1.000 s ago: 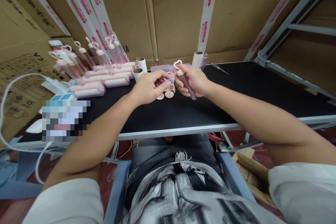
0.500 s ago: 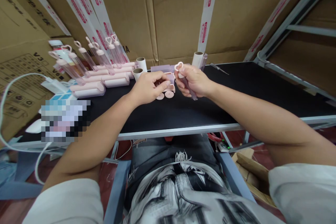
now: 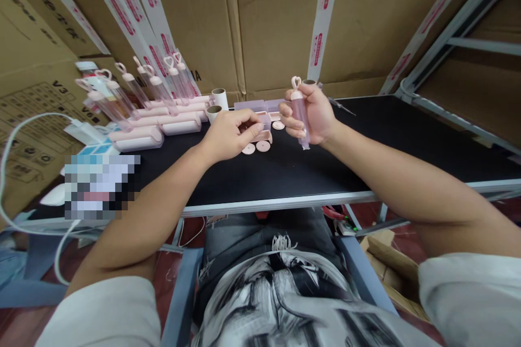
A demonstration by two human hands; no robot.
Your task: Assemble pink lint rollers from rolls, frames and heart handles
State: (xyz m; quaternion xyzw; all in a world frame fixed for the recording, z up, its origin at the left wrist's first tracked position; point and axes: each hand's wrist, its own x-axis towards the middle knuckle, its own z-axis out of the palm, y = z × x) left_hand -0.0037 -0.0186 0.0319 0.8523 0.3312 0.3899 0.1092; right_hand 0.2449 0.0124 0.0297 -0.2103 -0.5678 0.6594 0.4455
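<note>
My right hand [image 3: 315,114] is closed round a translucent pink tube [image 3: 300,111] with a pale pink cap and heart-shaped loop on top. The tube stands nearly upright, its lower end just above the black tabletop. My left hand [image 3: 234,135] is loosely curled with thumb and forefinger apart, beside a pink open part [image 3: 265,136]; its other fingers are mostly hidden. Pale pink discs [image 3: 262,146] lie just in front of that part. Another pink disc [image 3: 278,125] lies between the hands. Purple translucent boxes [image 3: 249,104] stand behind them.
On the left are several capped tubes [image 3: 132,87] standing aslant and pink rounded cases [image 3: 136,136]. White cardboard tubes [image 3: 220,98] stand at the back. A thin tool [image 3: 342,106] lies back right. A blurred-out device [image 3: 101,187] and white cable [image 3: 8,157] are at left.
My right hand has moved slightly right and turned, bringing the tube from tilted to nearly upright. A disc between the hands has come into view. My left hand has barely moved.
</note>
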